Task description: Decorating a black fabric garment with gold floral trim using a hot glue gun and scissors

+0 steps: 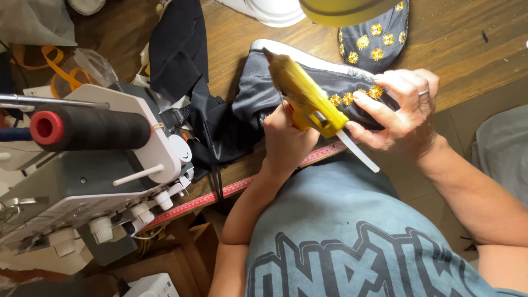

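Closest in, the left hand [286, 140] grips a yellow glue gun [305, 96], nozzle over the black satin piece [258, 88] at the table [467, 49] edge. Right hand [401, 113] pinches that fabric beside the gold sequin flowers [355, 96]. Gluing trim appears underway; next needs steady nozzle placement.

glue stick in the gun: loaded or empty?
Loaded. A pale glue stick juts from the back of the yellow glue gun held in the left hand.
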